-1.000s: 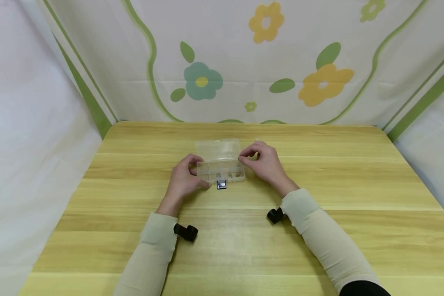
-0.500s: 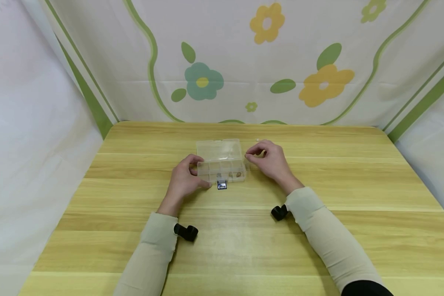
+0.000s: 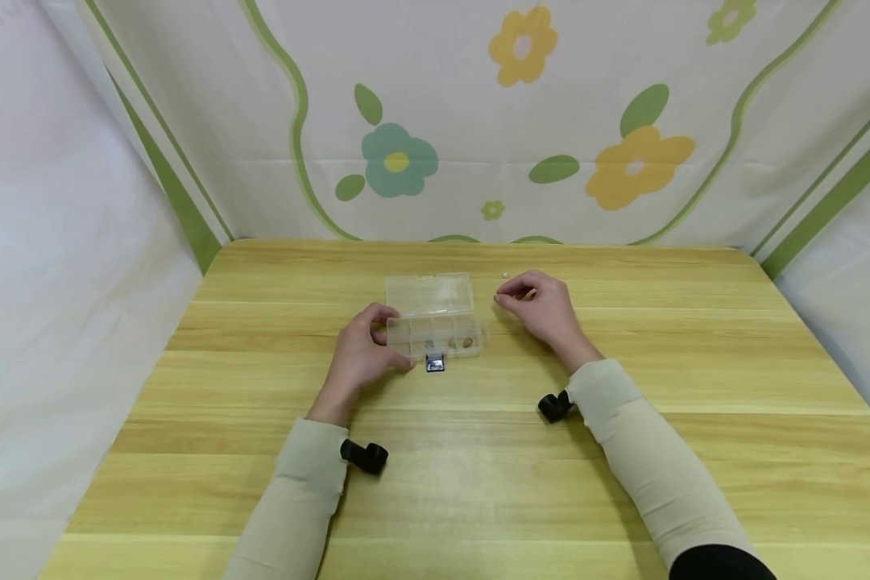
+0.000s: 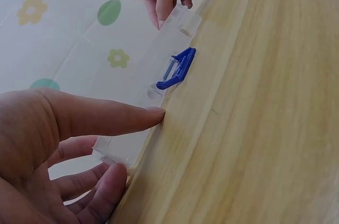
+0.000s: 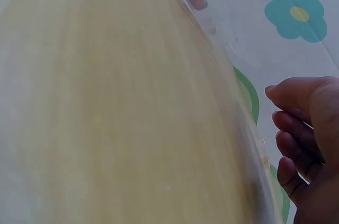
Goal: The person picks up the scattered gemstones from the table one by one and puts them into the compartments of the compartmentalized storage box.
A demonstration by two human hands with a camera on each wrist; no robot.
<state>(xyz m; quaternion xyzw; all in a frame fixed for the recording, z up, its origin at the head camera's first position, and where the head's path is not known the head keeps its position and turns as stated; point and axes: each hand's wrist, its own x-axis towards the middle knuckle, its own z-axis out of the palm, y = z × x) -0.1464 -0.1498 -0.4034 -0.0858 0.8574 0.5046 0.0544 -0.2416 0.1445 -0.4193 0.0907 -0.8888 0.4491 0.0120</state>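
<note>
A clear plastic compartment box (image 3: 399, 332) lies on the table, its hinged lid (image 3: 429, 293) folded back behind it. On its front edge sits a blue latch (image 4: 180, 69). Small brownish pieces (image 3: 467, 342) lie in the front right compartments; their kind is too small to tell. My left hand (image 3: 360, 346) holds the box's left end, thumb on the front edge and fingers at the side and back. To the right of the box, my right hand (image 3: 544, 306) hovers with loosely bent fingers. No object shows between its thumb and fingertips (image 5: 275, 115).
A tiny clear piece (image 3: 505, 275) lies on the wooden table (image 3: 435, 499) just beyond my right hand. Behind the table's back edge hangs a white curtain (image 3: 449, 121) with printed flowers. Each sleeve bears a black wrist camera (image 3: 366, 457).
My right hand has moved right and slightly back, away from the box's right end toward the tiny clear piece. The left hand and the box have stayed in place.
</note>
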